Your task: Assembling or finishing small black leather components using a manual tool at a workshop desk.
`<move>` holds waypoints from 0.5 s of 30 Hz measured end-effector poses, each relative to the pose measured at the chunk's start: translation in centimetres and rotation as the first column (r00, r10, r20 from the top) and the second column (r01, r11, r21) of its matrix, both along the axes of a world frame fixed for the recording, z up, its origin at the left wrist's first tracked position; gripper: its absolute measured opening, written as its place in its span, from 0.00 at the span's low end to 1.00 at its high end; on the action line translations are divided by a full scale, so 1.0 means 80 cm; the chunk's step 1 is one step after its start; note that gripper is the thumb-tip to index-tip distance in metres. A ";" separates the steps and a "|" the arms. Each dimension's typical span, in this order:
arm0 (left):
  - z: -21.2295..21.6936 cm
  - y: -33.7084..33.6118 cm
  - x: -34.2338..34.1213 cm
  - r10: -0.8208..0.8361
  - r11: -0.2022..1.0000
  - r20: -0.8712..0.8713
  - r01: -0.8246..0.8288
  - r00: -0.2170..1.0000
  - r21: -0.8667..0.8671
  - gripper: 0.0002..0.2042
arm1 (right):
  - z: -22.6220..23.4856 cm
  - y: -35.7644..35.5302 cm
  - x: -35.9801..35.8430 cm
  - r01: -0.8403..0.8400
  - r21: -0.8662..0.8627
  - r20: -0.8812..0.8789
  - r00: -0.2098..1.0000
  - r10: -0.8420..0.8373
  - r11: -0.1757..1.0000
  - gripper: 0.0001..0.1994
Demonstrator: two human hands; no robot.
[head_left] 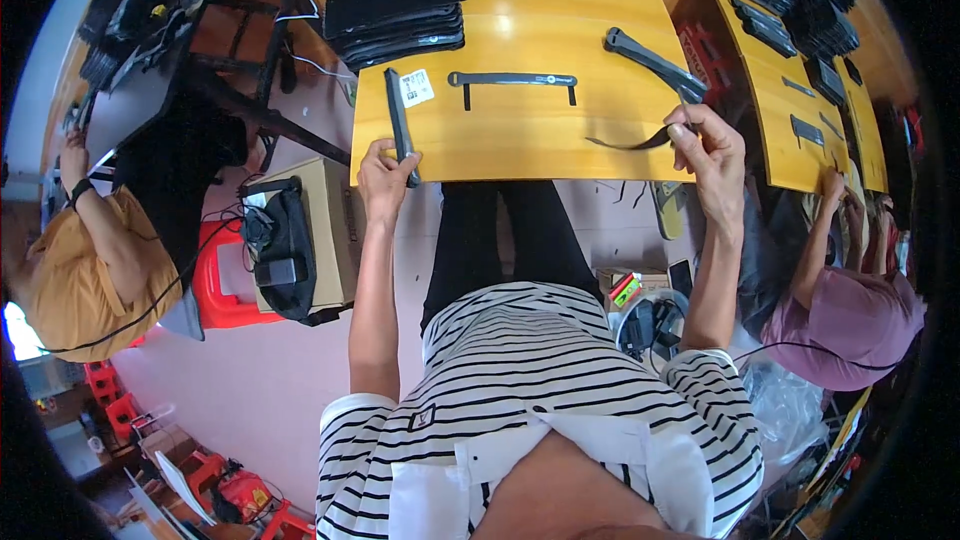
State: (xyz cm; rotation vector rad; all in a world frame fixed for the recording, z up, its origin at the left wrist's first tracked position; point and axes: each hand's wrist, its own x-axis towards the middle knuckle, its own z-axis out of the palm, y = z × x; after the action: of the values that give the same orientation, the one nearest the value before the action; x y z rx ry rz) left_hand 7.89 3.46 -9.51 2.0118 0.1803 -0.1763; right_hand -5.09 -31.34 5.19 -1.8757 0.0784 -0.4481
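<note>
My left hand point(383, 183) is closed, thumb and fingers pinching the near end of a long narrow black strap point(398, 112) at the table's left edge. Off the table's right front edge, my right hand point(712, 158) pinches a thin dark strip point(632, 144) whose free end curves out to the left. Between the hands and farther back lies a flat black strap point(513, 80) with a rounded hole at one end. Two short black strips point(467, 98) point toward me from it. A white printed label point(415, 87) is beside the left strap.
Tall stacks of black straps point(395, 15) stand at the back left of the yellow table point(540, 155). More straps point(650, 62) lie at its right edge. People work at the left point(95, 270) and right point(840, 325). A cardboard box point(335, 240) stands left of my legs.
</note>
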 end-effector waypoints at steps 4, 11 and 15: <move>-0.001 0.005 0.000 0.090 0.965 0.098 -0.111 0.991 0.237 0.21 | -0.003 0.005 -0.006 0.000 0.138 -0.149 0.989 0.021 0.990 0.04; 0.000 0.012 0.000 0.089 0.958 0.129 -0.120 0.988 0.262 0.22 | 0.005 0.009 -0.013 -0.069 0.187 -0.264 0.957 0.117 0.980 0.03; 0.018 0.008 -0.003 0.107 0.976 0.082 -0.121 0.991 0.181 0.21 | 0.008 0.020 -0.009 -0.135 0.076 -0.344 0.926 0.153 0.988 0.02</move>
State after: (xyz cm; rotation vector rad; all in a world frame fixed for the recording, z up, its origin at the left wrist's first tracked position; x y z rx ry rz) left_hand 7.68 4.10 -8.10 2.1831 0.2742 -0.0137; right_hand -5.78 -29.71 5.86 -1.8777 0.1864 -0.0066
